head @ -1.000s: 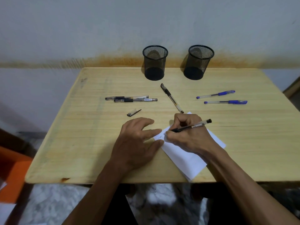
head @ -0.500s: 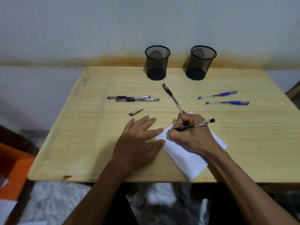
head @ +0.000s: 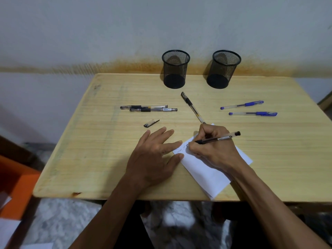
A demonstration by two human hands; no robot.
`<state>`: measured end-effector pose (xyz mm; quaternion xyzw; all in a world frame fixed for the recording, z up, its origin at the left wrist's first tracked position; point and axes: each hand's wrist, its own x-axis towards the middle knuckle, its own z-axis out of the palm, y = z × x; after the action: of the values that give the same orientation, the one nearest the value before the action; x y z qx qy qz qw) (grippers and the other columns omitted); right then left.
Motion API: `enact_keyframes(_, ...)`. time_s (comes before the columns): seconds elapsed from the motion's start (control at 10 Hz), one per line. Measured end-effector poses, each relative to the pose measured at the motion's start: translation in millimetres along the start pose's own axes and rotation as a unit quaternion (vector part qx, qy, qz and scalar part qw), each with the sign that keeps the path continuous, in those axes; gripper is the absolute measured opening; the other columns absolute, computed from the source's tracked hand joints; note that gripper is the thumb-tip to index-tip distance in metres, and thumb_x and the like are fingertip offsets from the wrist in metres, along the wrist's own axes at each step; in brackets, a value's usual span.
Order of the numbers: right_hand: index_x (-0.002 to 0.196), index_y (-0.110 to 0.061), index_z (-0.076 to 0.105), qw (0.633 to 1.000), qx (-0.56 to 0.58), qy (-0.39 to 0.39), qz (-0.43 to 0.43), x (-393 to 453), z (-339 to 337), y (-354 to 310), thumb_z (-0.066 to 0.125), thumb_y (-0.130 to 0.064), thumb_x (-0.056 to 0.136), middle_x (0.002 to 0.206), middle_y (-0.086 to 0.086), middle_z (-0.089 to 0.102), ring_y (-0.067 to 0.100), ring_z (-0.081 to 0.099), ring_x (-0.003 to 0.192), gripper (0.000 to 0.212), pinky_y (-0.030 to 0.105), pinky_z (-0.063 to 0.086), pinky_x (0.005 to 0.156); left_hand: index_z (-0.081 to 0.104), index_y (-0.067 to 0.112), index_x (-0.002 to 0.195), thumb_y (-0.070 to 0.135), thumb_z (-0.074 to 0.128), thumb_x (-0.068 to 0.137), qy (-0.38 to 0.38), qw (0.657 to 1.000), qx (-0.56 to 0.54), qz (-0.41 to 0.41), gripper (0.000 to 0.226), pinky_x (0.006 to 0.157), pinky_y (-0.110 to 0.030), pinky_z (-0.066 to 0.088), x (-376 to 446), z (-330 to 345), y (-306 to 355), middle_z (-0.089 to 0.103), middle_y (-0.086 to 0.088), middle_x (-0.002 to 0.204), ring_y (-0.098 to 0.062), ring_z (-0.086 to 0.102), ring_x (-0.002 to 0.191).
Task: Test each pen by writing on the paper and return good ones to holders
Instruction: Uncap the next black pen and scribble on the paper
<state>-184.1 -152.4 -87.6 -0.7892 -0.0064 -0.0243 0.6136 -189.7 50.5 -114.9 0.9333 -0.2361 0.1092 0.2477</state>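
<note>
The right hand [head: 213,150] grips a black pen [head: 218,138], fingers curled tight round its barrel, with the tip down on the white paper [head: 212,175] just beside a short line of handwriting. The paper lies slanted near the front edge of the wooden table [head: 100,159], towards its right half, 1 corner reaching that edge. The left hand [head: 154,157] lies flat on the table with its fingers straight and a little apart; the index fingertip and the thumb touch the paper's left corner, holding nothing. Just beyond the left hand lies a loose pen cap [head: 151,123]. Farther towards the back, left of centre, 2 black pens [head: 149,108] lie side by side, nearly touching, roughly parallel to the front edge. A 3rd black pen [head: 193,107] lies at a slant near the centre of the table, its lower end close to the paper's far corner and the right hand's knuckles. Towards the right edge lie 2 blue pens [head: 248,109], slightly apart from each other. At the back edge, against the wall, stand 2 black mesh holders [head: 175,69], upright and well apart from the pens, with no pen showing in either.
</note>
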Motion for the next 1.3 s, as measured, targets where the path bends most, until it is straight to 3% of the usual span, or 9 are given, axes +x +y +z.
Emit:
enact_keyframes(0.2,0.062,0.002,0.053,1.0,-0.02,0.004,-0.01,-0.7,-0.4,-1.2,0.074,-0.002,0.063,0.057,0.03,0.057,0.027,0.053,0.049,0.021,0.049,0.044,0.044,0.072,0.031,0.116,0.055,0.054,0.085,0.0,1.0,0.006,0.002,0.043,0.112,-0.05,0.036,-0.3,0.1,-0.4,0.061,0.0,0.138,-0.02,0.049,0.136)
enact_keyframes(0.4,0.066,0.011,0.052,1.0,-0.001,0.001,0.0,-2.3,-0.4,-5.6,0.074,0.013,0.069,0.06,0.035,0.055,0.027,0.052,0.05,0.023,0.042,0.044,0.047,0.073,0.031,0.115,0.055,0.055,0.085,0.01,1.0,0.001,0.004,0.042,0.113,-0.049,0.035,-1.0,1.0,-0.8,0.061,0.0,0.138,-0.019,0.049,0.136)
enact_keyframes(0.7,0.062,0.006,0.051,1.0,-0.023,0.013,-0.004,-4.7,-0.5,-8.9,0.074,0.013,0.069,0.056,0.027,0.055,0.02,0.051,0.048,0.025,0.03,0.041,0.046,0.072,0.032,0.116,0.055,0.055,0.086,0.009,1.0,-0.001,0.002,0.042,0.113,-0.05,0.034,-1.7,2.3,-0.9,0.06,0.001,0.139,-0.017,0.047,0.137)
enact_keyframes(0.8,0.06,0.0,0.051,1.0,-0.01,0.016,0.003,-3.8,-0.5,-6.5,0.074,0.004,0.065,0.055,0.025,0.056,0.022,0.05,0.047,0.024,0.035,0.042,0.048,0.072,0.032,0.116,0.055,0.055,0.086,0.012,1.0,-0.003,0.002,0.042,0.114,-0.05,0.034,-1.7,2.1,-0.6,0.06,0.001,0.139,-0.017,0.047,0.138)
enact_keyframes(1.0,0.056,-0.008,0.049,0.997,-0.072,0.035,-0.013,-4.3,-0.7,-4.6,0.075,0.003,0.069,0.053,0.014,0.058,0.012,0.049,0.051,0.03,0.031,0.04,0.052,0.072,0.032,0.116,0.056,0.054,0.086,0.016,1.0,0.001,0.003,0.043,0.114,-0.048,0.033,-1.3,2.3,-0.6,0.06,0.002,0.139,-0.017,0.047,0.137)
enact_keyframes(1.1,0.053,-0.012,0.046,0.994,-0.098,0.035,-0.031,-4.6,-0.1,-4.5,0.073,0.004,0.069,0.049,-0.001,0.049,0.006,0.042,0.05,0.036,0.026,0.037,0.053,0.072,0.033,0.117,0.056,0.054,0.086,0.018,1.0,-0.003,0.001,0.043,0.115,-0.047,0.032,-1.2,2.3,0.1,0.06,0.002,0.139,-0.016,0.046,0.138)
enact_keyframes(1.3,0.065,0.012,0.049,0.995,0.095,0.022,0.02,-1.0,-5.3,-8.3,0.064,0.022,0.076,0.052,0.024,0.053,0.022,0.05,0.044,0.022,0.032,0.044,0.048,0.073,0.032,0.116,0.057,0.055,0.086,0.025,1.0,-0.016,0.001,0.043,0.116,-0.046,0.03,-2.4,2.6,-0.1,0.059,0.003,0.139,-0.014,0.046,0.138)
